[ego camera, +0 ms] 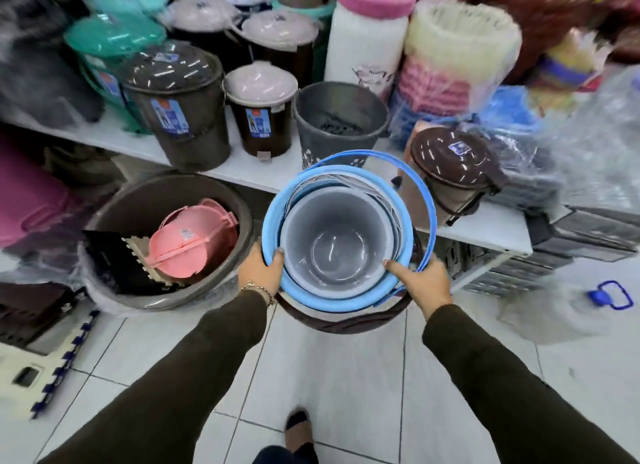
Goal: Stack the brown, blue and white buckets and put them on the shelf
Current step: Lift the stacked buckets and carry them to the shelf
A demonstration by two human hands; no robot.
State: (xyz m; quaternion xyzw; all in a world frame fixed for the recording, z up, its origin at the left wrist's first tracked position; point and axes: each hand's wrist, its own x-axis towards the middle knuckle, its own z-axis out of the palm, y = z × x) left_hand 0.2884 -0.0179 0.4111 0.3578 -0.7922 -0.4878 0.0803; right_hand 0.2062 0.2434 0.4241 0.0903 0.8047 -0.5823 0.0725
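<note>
The three buckets are already nested, and the stack hangs in the air in front of the shelf (263,178), its mouth facing up toward the camera and its long axis running down and away from the person. The relation that matters is between the stack and the shelf's front edge: the far rim of the blue bucket (273,218) overlaps that edge in this view, so the bare patch of board lies just beyond and a little above the hands, between the grey basket (337,121) and a brown lidded bin (446,173) tipped on its side. The left hand (259,268) clamps the near left rim, thumb hooked inside over the blue lip and the other fingers hidden beneath. The right hand (420,280) does the same on the near right rim, thumb lying over the edge. Both sit on the side nearest the body, about equally far from the shelf, so the lift would probably be shared evenly. The white bucket (337,252) sits innermost, pale and greyish with a glossy floor. The blue one rings it, its handle arched up over the far side. The brown bucket (346,320) shows only as a dark band under the near rim.
</note>
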